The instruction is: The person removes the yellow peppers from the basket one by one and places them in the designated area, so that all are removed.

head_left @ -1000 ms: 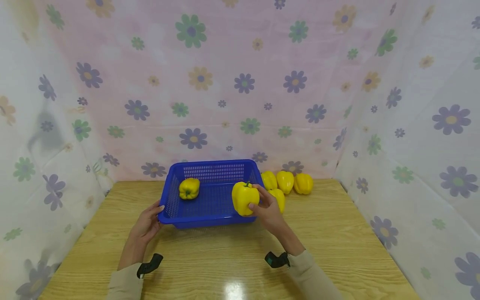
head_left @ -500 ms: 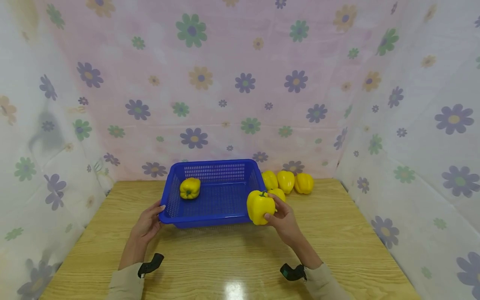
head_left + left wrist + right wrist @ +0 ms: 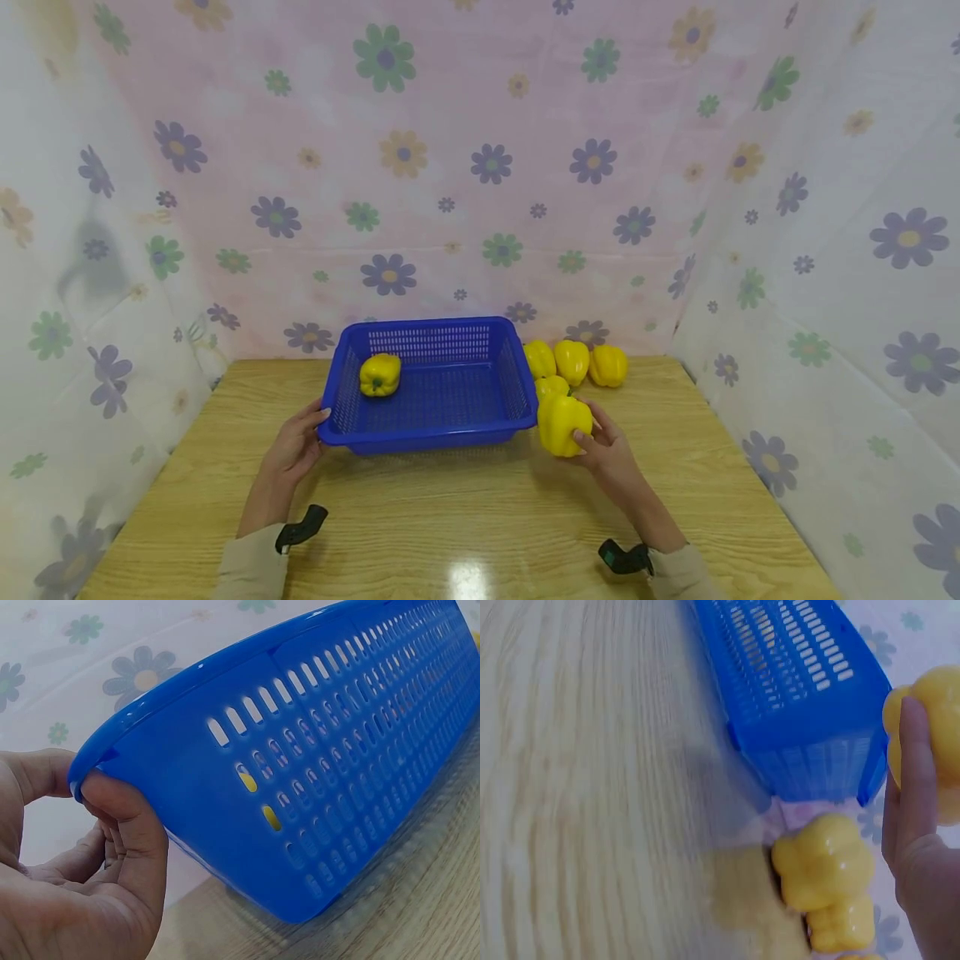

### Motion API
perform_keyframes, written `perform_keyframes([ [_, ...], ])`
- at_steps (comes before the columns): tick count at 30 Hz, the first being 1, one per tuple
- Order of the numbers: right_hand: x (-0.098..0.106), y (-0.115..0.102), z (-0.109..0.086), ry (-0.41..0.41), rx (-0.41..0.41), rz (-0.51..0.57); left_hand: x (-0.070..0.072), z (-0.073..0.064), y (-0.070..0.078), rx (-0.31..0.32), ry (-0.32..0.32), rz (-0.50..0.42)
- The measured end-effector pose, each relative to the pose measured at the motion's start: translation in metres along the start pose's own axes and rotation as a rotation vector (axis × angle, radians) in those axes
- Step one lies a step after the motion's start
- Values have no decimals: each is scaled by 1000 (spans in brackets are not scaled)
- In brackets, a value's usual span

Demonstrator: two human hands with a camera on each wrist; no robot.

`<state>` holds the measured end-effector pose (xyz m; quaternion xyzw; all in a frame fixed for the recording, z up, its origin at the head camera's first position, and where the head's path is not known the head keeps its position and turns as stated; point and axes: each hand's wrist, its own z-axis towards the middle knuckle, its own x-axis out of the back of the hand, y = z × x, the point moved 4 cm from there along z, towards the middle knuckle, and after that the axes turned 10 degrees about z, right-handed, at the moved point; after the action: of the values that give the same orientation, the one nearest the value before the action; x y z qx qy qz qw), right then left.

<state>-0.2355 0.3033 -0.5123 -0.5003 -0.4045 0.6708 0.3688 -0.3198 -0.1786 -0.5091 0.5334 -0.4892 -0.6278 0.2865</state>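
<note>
My left hand (image 3: 295,444) pinches the left front corner of a blue plastic basket (image 3: 442,435), thumb and finger on its rim in the left wrist view. Inside the basket, toward the left, lies one yellow bell pepper (image 3: 379,375). My right hand (image 3: 611,457) holds another yellow bell pepper (image 3: 561,425) just outside the basket's right front corner. Behind that held pepper, one more yellow pepper (image 3: 551,387) is partly hidden. In the right wrist view the fingers (image 3: 917,769) lie along the side of the held pepper (image 3: 941,712).
Three yellow peppers stand in a back row right of the basket, among them a middle one (image 3: 572,362) and a right one (image 3: 608,367). The wooden table (image 3: 450,517) ends at a flowered cloth (image 3: 465,167) behind, with cloth on both sides.
My right hand has carried the pepper rightward and slightly down, from over the basket's right front to outside it. The left hand and basket have hardly moved.
</note>
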Motion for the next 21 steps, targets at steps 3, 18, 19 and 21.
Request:
perform_keyframes([
  [3, 13, -1, -3, 39, -17, 3, -1, 0, 0, -5, -4, -10],
  [18, 63, -20, 5, 366, -103, -82, 2, 1, -1, -12, -31, -25],
  [19, 66, -21, 8, 373, -104, -90, 2, 1, -1, -12, -27, -24],
  [21, 71, -22, 14, 374, -114, -117, 2, 1, -1, -11, -22, -20],
])
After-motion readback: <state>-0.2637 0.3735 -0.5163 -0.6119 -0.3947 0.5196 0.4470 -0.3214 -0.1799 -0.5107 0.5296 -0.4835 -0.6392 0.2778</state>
